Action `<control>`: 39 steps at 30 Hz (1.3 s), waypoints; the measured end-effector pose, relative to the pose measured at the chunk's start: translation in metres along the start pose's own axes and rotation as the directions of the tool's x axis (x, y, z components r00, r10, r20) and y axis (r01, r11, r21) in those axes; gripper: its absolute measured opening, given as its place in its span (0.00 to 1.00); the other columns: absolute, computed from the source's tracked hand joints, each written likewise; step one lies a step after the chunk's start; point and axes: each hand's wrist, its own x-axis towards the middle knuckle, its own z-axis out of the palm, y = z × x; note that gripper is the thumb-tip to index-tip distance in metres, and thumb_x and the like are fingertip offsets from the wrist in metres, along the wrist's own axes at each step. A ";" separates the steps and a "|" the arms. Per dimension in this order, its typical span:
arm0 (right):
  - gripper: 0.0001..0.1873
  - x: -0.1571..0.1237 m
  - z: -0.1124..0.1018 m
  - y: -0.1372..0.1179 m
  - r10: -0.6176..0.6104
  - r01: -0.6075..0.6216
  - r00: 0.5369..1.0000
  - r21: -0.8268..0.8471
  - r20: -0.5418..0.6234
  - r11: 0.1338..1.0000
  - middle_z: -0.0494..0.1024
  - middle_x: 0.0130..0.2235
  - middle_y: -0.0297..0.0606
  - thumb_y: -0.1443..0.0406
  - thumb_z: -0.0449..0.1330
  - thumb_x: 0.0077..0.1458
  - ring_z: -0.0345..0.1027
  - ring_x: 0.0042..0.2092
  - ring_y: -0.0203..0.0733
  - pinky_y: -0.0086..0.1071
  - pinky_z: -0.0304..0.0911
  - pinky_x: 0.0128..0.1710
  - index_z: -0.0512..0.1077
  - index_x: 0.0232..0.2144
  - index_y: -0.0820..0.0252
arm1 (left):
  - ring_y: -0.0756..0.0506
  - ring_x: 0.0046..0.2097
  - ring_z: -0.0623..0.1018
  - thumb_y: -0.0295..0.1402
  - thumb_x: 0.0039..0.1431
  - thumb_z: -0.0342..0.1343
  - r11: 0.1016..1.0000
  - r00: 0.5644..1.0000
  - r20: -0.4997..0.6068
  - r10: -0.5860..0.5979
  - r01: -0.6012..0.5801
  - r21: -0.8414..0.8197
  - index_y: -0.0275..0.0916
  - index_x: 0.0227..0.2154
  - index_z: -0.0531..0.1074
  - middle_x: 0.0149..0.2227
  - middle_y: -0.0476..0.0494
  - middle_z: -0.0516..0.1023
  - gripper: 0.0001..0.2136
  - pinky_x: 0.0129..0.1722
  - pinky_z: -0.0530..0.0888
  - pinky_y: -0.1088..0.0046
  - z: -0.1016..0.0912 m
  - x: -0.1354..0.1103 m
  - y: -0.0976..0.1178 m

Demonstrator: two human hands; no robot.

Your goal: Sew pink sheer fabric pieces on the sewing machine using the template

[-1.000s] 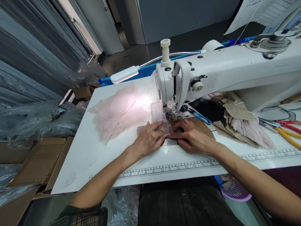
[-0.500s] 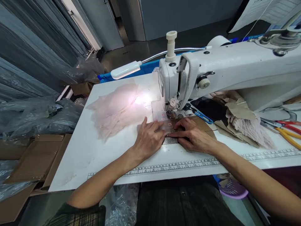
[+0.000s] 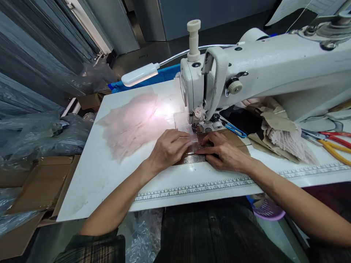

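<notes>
Cloth lies between the left hand, spread a second ago but curled now, and the right hand, their grips unclear.

The fabric is pale pink, the sewing machine white.

Both arms reach forward and inward, bringing the hands near each other, backs turned up. The left forearm slants up and to the right from a dark sleeve; its wrist runs nearly straight into the left hand, whose fingers lie close together, bent and pointing right. The right forearm slants up and to the left. The right hand points left, its index finger stretched out, the finger above curled, the thumb below, apart from the index finger.
</notes>
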 end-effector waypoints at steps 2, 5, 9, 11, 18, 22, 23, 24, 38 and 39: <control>0.21 0.000 0.000 0.001 0.001 -0.001 1.000 0.000 0.005 1.000 0.69 0.45 0.45 0.71 0.55 0.56 0.61 0.50 0.53 0.50 0.62 0.50 0.76 0.49 0.51 | 0.46 0.40 0.79 0.29 0.63 0.55 0.996 0.990 0.117 0.084 -0.081 -0.033 0.36 0.33 0.75 0.40 0.42 0.81 0.06 0.40 0.77 0.66 0.004 -0.002 0.003; 0.21 0.000 0.000 0.000 0.001 -0.001 1.000 0.002 0.010 1.000 0.68 0.45 0.46 0.71 0.55 0.56 0.60 0.50 0.53 0.51 0.61 0.50 0.77 0.49 0.51 | 0.46 0.40 0.79 0.30 0.65 0.51 0.989 0.959 0.254 0.126 -0.100 -0.113 0.36 0.33 0.76 0.42 0.42 0.80 0.09 0.40 0.77 0.67 0.006 -0.006 0.000; 0.21 0.000 -0.001 -0.002 0.007 -0.007 1.000 0.000 0.006 1.000 0.68 0.45 0.47 0.71 0.54 0.56 0.60 0.50 0.54 0.51 0.61 0.50 0.76 0.49 0.53 | 0.41 0.56 0.72 0.38 0.65 0.52 0.982 0.910 0.414 -0.024 0.099 -0.161 0.39 0.38 0.76 0.56 0.39 0.72 0.10 0.53 0.72 0.58 -0.005 -0.007 -0.016; 0.21 0.000 -0.002 -0.003 0.011 -0.011 1.000 0.004 0.000 1.000 0.68 0.45 0.46 0.71 0.54 0.56 0.61 0.50 0.53 0.50 0.62 0.49 0.77 0.48 0.52 | 0.39 0.61 0.67 0.42 0.64 0.54 0.970 0.852 0.505 -0.142 0.220 -0.100 0.43 0.45 0.74 0.61 0.40 0.65 0.13 0.58 0.68 0.53 -0.013 -0.005 -0.024; 0.19 0.000 -0.001 -0.004 0.011 -0.011 1.000 -0.006 -0.009 1.000 0.69 0.45 0.46 0.72 0.55 0.55 0.61 0.50 0.52 0.49 0.62 0.50 0.78 0.46 0.53 | 0.37 0.61 0.67 0.50 0.61 0.55 0.910 0.722 0.584 -0.372 0.409 0.073 0.40 0.58 0.64 0.64 0.38 0.59 0.27 0.59 0.69 0.57 -0.035 -0.004 -0.018; 0.19 0.000 -0.001 -0.004 0.017 -0.017 1.000 -0.011 -0.007 1.000 0.70 0.45 0.45 0.73 0.56 0.55 0.62 0.50 0.52 0.49 0.61 0.50 0.78 0.46 0.53 | 0.38 0.57 0.71 0.42 0.65 0.52 0.964 0.822 0.506 -0.263 0.248 0.097 0.40 0.47 0.73 0.61 0.37 0.65 0.15 0.55 0.70 0.55 -0.037 -0.009 -0.009; 0.19 0.000 -0.002 -0.004 0.014 -0.014 1.000 -0.009 -0.008 1.000 0.70 0.45 0.46 0.73 0.56 0.55 0.62 0.50 0.52 0.50 0.61 0.50 0.78 0.46 0.53 | 0.38 0.57 0.71 0.39 0.65 0.52 0.979 0.858 0.471 -0.205 0.183 0.092 0.40 0.45 0.74 0.59 0.36 0.67 0.12 0.55 0.70 0.54 -0.035 -0.011 -0.008; 0.19 0.000 -0.002 -0.004 0.012 -0.012 1.000 -0.008 -0.010 1.000 0.70 0.44 0.46 0.73 0.56 0.55 0.62 0.49 0.52 0.50 0.61 0.50 0.78 0.46 0.53 | 0.39 0.55 0.73 0.36 0.65 0.53 0.990 0.889 0.436 -0.141 0.117 0.083 0.39 0.42 0.75 0.57 0.36 0.70 0.10 0.55 0.70 0.53 -0.032 -0.012 -0.009; 0.20 0.000 0.002 -0.001 0.021 -0.021 0.999 -0.003 -0.028 1.000 0.71 0.45 0.44 0.71 0.55 0.55 0.62 0.49 0.51 0.50 0.62 0.50 0.78 0.46 0.50 | 0.40 0.48 0.77 0.46 0.57 0.58 0.949 0.940 0.249 0.233 -0.164 -0.269 0.34 0.44 0.70 0.47 0.33 0.77 0.20 0.47 0.75 0.58 -0.010 -0.001 -0.017; 0.20 0.000 0.002 -0.001 0.018 -0.018 0.999 0.000 -0.035 1.000 0.70 0.45 0.44 0.71 0.55 0.55 0.62 0.49 0.52 0.50 0.62 0.50 0.78 0.46 0.51 | 0.40 0.49 0.77 0.42 0.57 0.57 0.947 0.928 0.267 0.259 -0.191 -0.258 0.34 0.46 0.70 0.49 0.32 0.77 0.18 0.47 0.75 0.58 -0.011 -0.004 -0.018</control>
